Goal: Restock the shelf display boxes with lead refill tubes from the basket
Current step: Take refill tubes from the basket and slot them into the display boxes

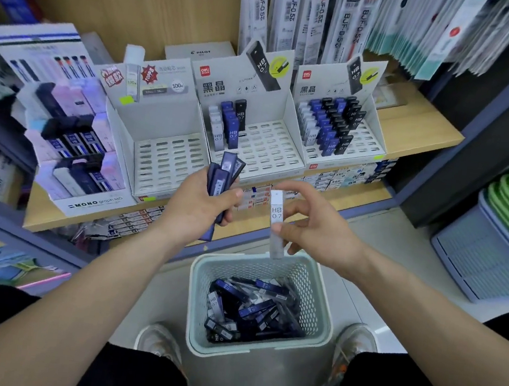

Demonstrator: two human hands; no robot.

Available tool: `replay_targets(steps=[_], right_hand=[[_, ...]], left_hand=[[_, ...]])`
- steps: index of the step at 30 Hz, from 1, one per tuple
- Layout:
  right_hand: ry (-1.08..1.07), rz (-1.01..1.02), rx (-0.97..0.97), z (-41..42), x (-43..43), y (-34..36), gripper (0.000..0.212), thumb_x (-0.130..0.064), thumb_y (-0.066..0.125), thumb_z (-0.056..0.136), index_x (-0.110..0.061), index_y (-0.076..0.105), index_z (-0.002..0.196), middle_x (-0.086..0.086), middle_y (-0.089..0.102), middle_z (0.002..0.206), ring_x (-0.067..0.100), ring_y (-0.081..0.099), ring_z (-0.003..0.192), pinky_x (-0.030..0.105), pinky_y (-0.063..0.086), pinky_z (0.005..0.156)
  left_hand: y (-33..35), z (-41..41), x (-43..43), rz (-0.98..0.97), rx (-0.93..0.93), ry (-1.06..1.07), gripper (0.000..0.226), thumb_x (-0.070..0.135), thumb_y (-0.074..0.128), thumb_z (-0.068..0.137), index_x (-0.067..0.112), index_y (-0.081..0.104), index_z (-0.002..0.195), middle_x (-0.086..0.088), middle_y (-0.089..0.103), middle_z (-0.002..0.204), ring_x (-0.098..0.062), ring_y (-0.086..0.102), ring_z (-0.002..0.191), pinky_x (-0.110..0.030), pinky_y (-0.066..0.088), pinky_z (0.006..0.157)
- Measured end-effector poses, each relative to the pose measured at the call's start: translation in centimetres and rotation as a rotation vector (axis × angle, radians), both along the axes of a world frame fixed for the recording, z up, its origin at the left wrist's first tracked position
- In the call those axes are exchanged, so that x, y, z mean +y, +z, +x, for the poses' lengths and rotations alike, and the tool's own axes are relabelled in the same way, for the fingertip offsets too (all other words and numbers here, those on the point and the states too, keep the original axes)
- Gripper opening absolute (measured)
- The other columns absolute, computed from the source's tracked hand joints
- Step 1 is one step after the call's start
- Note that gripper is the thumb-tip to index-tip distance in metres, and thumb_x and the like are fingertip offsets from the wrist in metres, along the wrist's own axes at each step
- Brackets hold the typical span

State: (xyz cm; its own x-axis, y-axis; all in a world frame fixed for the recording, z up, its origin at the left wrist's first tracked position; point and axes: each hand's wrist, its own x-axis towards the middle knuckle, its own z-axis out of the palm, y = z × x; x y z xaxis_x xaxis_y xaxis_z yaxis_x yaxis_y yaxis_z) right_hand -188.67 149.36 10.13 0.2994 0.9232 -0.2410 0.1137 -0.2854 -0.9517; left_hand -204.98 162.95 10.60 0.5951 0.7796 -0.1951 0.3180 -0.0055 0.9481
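Shelf: pale wooden shop shelf [412, 131] beyond our hands
Left hand [198, 205]: we grip slim dark-blue plastic tubes [221, 179]
Right hand [322, 229]: pinches a white plastic tube [276, 214], pale-green mesh basket [311, 297] below

Left grip [197, 207] clasps blue tubes [224, 175]; right grip [317, 230] pinches white tube [276, 209] (upright).

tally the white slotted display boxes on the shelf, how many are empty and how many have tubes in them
empty: 1, the left box
with tubes: 2, the middle box and the right box
total: 3
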Motion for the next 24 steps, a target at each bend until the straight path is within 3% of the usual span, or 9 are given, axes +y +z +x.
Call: replay_targets(steps=[4, 8, 11, 14, 18, 24], right_hand=[[-0.150, 0.084, -0.047, 0.4, 1.8, 1.3, 0.030, -0.003, 0.067, 0.092, -0.017, 0.053, 0.115, 0.003, 0.066, 0.079, 0.026, 0.070, 0.065, 0.038, 0.058, 0.059], [-0.206, 0.158, -0.173, 1.1, 5.4, 3.7, 0.014, -0.009, 0.069, 0.092, -0.016, 0.058, 0.097, 0.005, 0.068, 0.084, 0.025, 0.072, 0.069, 0.034, 0.058, 0.058], [-0.185, 0.211, -0.342, 1.6, 8.5, 4.7, 0.011, -0.011, 0.071, 0.090, -0.016, 0.062, 0.093, 0.005, 0.067, 0.093, 0.024, 0.072, 0.073, 0.034, 0.061, 0.064], [-0.162, 0.265, -0.461, 1.6, 10.9, 4.5, 0.011, -0.011, 0.073, 0.088, -0.015, 0.063, 0.089, -0.005, 0.066, 0.087, 0.017, 0.069, 0.080, 0.033, 0.058, 0.072], [-0.149, 0.273, -0.502, 1.3, 13.5, 3.1, 0.016, -0.009, 0.073, 0.088, -0.020, 0.062, 0.085, -0.009, 0.066, 0.085, 0.012, 0.066, 0.072, 0.023, 0.048, 0.067], [-0.096, 0.220, -0.542, 1.2, 15.4, 1.5, 0.014, -0.011, 0.072, 0.089, -0.021, 0.062, 0.085, -0.012, 0.066, 0.083, 0.009, 0.068, 0.071, 0.023, 0.052, 0.068]], left_hand=[[0.9, -1.6, 0.6, -0.045, 0.025, -0.017, 0.009, 0.008, 0.061, 0.098, 0.011, 0.053, 0.103, -0.007, 0.072, 0.078, -0.017, 0.056, 0.057, -0.027, 0.051, 0.053], [2.4, -2.6, 2.0, -0.030, 0.036, -0.014, 0.009, 0.008, 0.061, 0.098, 0.008, 0.053, 0.103, -0.013, 0.072, 0.083, -0.015, 0.057, 0.054, -0.024, 0.050, 0.050], [2.7, -3.7, 2.9, 0.008, 0.066, 0.043, 0.010, 0.007, 0.062, 0.096, 0.005, 0.053, 0.101, -0.012, 0.066, 0.077, -0.007, 0.058, 0.049, -0.019, 0.049, 0.048], [1.7, -4.8, 3.8, -0.023, 0.074, 0.125, 0.011, 0.009, 0.063, 0.096, 0.006, 0.053, 0.096, -0.013, 0.060, 0.077, -0.012, 0.057, 0.055, -0.021, 0.051, 0.050], [1.0, -4.6, 5.0, -0.055, 0.051, 0.166, 0.010, 0.011, 0.065, 0.095, 0.003, 0.058, 0.097, -0.007, 0.065, 0.075, -0.012, 0.059, 0.058, -0.023, 0.053, 0.052], [0.8, -4.2, 6.8, -0.022, 0.066, 0.162, 0.010, 0.011, 0.066, 0.095, 0.004, 0.059, 0.099, -0.005, 0.071, 0.081, -0.008, 0.062, 0.058, -0.024, 0.055, 0.053]])
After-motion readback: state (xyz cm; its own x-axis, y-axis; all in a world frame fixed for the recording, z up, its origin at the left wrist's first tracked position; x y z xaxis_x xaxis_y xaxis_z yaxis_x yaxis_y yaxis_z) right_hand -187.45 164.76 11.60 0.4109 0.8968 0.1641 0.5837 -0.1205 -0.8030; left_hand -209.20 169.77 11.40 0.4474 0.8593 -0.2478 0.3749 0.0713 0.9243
